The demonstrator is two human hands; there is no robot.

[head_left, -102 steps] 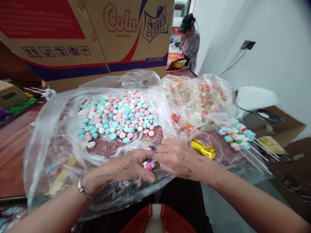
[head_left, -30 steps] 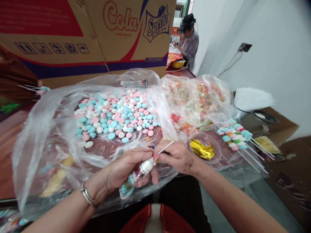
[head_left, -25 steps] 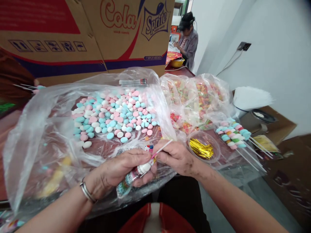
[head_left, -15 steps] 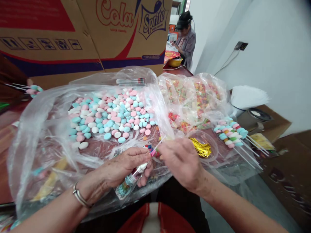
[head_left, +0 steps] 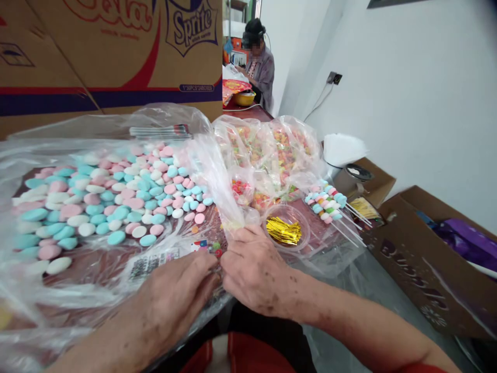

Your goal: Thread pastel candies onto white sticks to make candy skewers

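My left hand (head_left: pixel 178 282) and my right hand (head_left: pixel 252 274) meet close to the table's front edge, both with curled fingers. The clear bag with a candy skewer, seen in my left hand a moment earlier, is now covered by the hands. What the right fingers pinch is hidden too. Beyond my left hand lies a spread of pink, blue and white candies (head_left: pixel 128 197) on clear plastic sheeting. Gold twist ties (head_left: pixel 283 230) sit in a round clear tub (head_left: pixel 308 238) just past my right hand. Finished-looking candy skewers (head_left: pixel 328 202) lie to its right.
Clear bags of colourful gummies (head_left: pixel 272 145) stand behind the tub. A large cardboard box (head_left: pixel 116 67) blocks the back left, with a stack of flat packets (head_left: pixel 159 132) before it. At right are a metal mug (head_left: pixel 351 178) and an open carton (head_left: pixel 411 269). Another person (head_left: pixel 262 67) sits far back.
My view has turned right, so things sit further left. My right hand has closed in against my left, and the bagged candy skewer has gone out of sight behind them.
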